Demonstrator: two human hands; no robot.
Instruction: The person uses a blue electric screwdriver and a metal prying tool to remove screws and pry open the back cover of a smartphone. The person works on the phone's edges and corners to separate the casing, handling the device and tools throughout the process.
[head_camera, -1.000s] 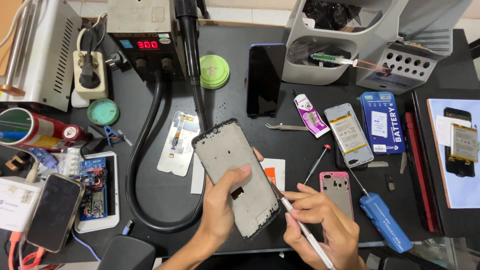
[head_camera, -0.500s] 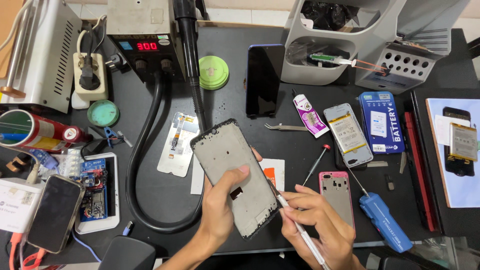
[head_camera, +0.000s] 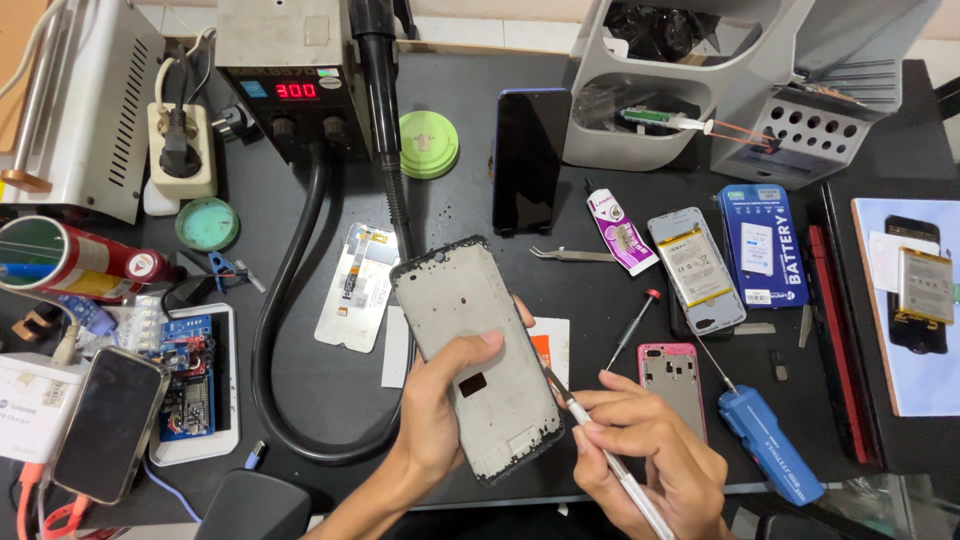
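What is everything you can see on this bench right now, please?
Phone frame: 1, grey, held over the mat at centre.
Tool: 1, white, tip at the frame's right edge.
Mat: 1, black, covers the bench.
Hot-air station: 1, grey, top left, with a black hose.
Phone: 1, black, top centre.
Tweezers: 1, metal, right of centre.
Glue tube: 1, purple and white, beside the tweezers.
Batteries: 2, grey and blue, right.
Pink frame: 1, lower right.
Blue screwdriver: 1, lower right.
Left hand: holds the frame.
Right hand: grips the tool.
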